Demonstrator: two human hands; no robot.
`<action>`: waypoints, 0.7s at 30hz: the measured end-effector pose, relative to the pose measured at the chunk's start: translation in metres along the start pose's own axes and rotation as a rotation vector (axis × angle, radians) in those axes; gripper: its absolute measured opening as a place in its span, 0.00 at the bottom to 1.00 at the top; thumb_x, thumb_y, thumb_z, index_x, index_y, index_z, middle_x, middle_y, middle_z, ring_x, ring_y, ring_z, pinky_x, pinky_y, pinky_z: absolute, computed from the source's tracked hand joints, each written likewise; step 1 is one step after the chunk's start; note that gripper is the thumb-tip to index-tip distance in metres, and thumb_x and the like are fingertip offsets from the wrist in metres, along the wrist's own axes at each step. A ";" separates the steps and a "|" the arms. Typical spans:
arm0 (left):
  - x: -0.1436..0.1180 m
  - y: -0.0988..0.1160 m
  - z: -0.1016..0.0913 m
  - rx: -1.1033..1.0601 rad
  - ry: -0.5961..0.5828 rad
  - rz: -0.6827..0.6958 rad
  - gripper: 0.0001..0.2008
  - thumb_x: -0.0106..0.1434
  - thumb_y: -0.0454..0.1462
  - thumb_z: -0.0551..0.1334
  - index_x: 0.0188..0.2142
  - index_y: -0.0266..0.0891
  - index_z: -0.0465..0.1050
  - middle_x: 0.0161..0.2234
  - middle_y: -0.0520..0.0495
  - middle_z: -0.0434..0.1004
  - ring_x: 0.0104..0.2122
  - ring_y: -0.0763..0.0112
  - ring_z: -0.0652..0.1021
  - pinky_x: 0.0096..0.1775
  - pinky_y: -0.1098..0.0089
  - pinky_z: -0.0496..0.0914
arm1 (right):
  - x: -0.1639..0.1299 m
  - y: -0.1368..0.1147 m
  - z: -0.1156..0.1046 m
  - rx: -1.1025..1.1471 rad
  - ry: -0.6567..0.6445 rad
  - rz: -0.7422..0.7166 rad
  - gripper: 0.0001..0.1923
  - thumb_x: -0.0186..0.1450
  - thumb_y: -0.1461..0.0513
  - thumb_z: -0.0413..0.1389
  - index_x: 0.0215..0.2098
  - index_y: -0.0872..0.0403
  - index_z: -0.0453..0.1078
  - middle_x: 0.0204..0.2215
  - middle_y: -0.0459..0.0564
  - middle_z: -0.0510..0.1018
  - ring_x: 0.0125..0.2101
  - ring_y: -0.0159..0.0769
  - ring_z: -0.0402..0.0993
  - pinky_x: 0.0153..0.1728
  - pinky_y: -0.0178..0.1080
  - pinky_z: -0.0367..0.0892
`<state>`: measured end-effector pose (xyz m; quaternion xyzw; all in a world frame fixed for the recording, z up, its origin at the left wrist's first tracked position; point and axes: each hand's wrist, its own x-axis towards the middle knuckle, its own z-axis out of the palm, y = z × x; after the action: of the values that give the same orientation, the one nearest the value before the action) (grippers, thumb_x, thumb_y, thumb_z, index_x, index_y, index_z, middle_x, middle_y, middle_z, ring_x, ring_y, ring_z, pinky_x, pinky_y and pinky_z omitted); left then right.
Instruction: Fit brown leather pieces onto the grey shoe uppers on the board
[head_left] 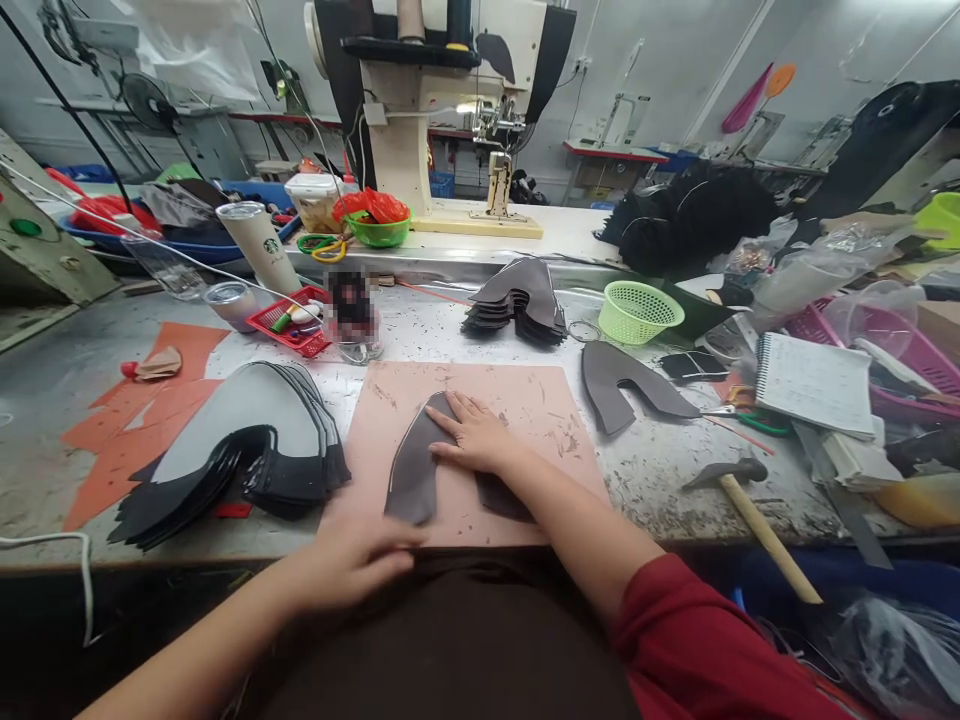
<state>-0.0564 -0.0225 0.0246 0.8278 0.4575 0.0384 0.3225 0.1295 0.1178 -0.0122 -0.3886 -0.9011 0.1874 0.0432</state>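
My right hand lies flat, fingers spread, on a dark grey curved shoe-upper piece. The piece rests on a pinkish board, and my hand and forearm hide part of it. A pale line runs along its left edge. My left hand is at the board's lower left corner, slightly blurred, with fingers stretched out and nothing seen in them. Left of the board sits a stack of grey and black upper pieces. A single grey piece lies to the right, and another stack behind.
A hammer lies at the right front edge, near scissors and a notebook. Behind stand a green basket, a red tray and a tumbler. A sewing machine rises at the back. Orange sheets lie left.
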 end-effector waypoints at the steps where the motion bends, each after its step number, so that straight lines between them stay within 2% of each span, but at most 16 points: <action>1: 0.011 0.003 -0.006 0.006 0.089 -0.066 0.17 0.62 0.42 0.47 0.47 0.48 0.67 0.44 0.52 0.73 0.45 0.69 0.72 0.47 0.70 0.65 | -0.002 -0.002 -0.002 0.001 0.011 -0.005 0.30 0.61 0.46 0.41 0.59 0.46 0.49 0.61 0.51 0.43 0.60 0.44 0.37 0.56 0.50 0.38; 3: 0.039 0.005 -0.012 0.119 0.314 -0.133 0.19 0.63 0.40 0.44 0.49 0.44 0.65 0.48 0.49 0.70 0.47 0.68 0.69 0.50 0.67 0.62 | -0.011 -0.009 -0.004 -0.011 0.089 -0.004 0.27 0.64 0.52 0.41 0.59 0.50 0.48 0.61 0.51 0.45 0.60 0.42 0.38 0.56 0.50 0.39; 5: 0.066 0.003 -0.006 0.263 0.395 -0.157 0.21 0.62 0.39 0.45 0.53 0.38 0.59 0.54 0.44 0.62 0.54 0.64 0.62 0.54 0.61 0.57 | -0.025 -0.014 0.002 -0.028 0.194 0.023 0.26 0.64 0.59 0.41 0.60 0.54 0.48 0.60 0.53 0.48 0.59 0.40 0.40 0.56 0.49 0.42; 8: 0.089 -0.005 0.014 0.393 0.343 -0.188 0.28 0.60 0.45 0.50 0.56 0.33 0.53 0.58 0.38 0.52 0.57 0.54 0.53 0.55 0.53 0.52 | -0.046 -0.017 0.020 -0.027 0.239 0.072 0.25 0.62 0.65 0.41 0.58 0.60 0.52 0.58 0.57 0.53 0.58 0.40 0.47 0.56 0.46 0.48; 11: 0.091 -0.008 0.028 0.414 0.303 -0.191 0.33 0.57 0.50 0.52 0.58 0.35 0.50 0.60 0.37 0.46 0.58 0.51 0.48 0.56 0.51 0.49 | -0.058 -0.018 0.033 -0.039 0.239 0.103 0.24 0.63 0.65 0.40 0.57 0.61 0.54 0.57 0.56 0.56 0.57 0.39 0.49 0.56 0.45 0.47; 13: 0.087 -0.006 0.026 0.378 0.272 -0.202 0.34 0.57 0.50 0.53 0.58 0.35 0.49 0.60 0.37 0.44 0.59 0.52 0.47 0.56 0.51 0.48 | -0.060 -0.019 0.035 -0.040 0.223 0.144 0.24 0.63 0.63 0.41 0.57 0.58 0.54 0.58 0.55 0.54 0.58 0.41 0.47 0.56 0.47 0.46; 15: 0.081 -0.004 0.014 0.292 0.197 -0.194 0.35 0.55 0.50 0.54 0.58 0.36 0.48 0.60 0.37 0.44 0.59 0.53 0.47 0.56 0.53 0.50 | -0.059 -0.022 0.032 -0.025 0.204 0.210 0.26 0.62 0.56 0.45 0.58 0.54 0.54 0.59 0.56 0.51 0.59 0.47 0.43 0.55 0.52 0.45; 17: 0.071 -0.008 -0.008 0.194 0.181 -0.176 0.34 0.56 0.49 0.55 0.58 0.39 0.48 0.60 0.39 0.44 0.59 0.58 0.49 0.55 0.57 0.54 | -0.058 -0.024 0.027 0.002 0.185 0.263 0.32 0.57 0.48 0.50 0.57 0.48 0.54 0.60 0.56 0.47 0.59 0.55 0.39 0.53 0.58 0.44; 19: 0.056 -0.021 -0.036 0.158 0.301 -0.201 0.29 0.58 0.47 0.52 0.57 0.42 0.51 0.60 0.43 0.45 0.59 0.64 0.51 0.55 0.62 0.55 | -0.058 -0.025 0.021 0.038 0.151 0.270 0.37 0.51 0.43 0.52 0.57 0.44 0.54 0.60 0.57 0.47 0.58 0.60 0.36 0.51 0.62 0.43; 21: 0.033 -0.045 -0.066 0.224 0.494 -0.337 0.25 0.59 0.46 0.51 0.54 0.41 0.56 0.59 0.44 0.51 0.58 0.65 0.54 0.55 0.62 0.54 | -0.057 -0.022 0.012 0.089 0.118 0.264 0.37 0.51 0.43 0.53 0.56 0.43 0.56 0.60 0.57 0.50 0.58 0.61 0.38 0.50 0.62 0.43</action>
<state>-0.0938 0.0530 0.0441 0.7363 0.6540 0.1339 0.1104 0.1510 0.0592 -0.0113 -0.5116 -0.8289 0.2081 0.0885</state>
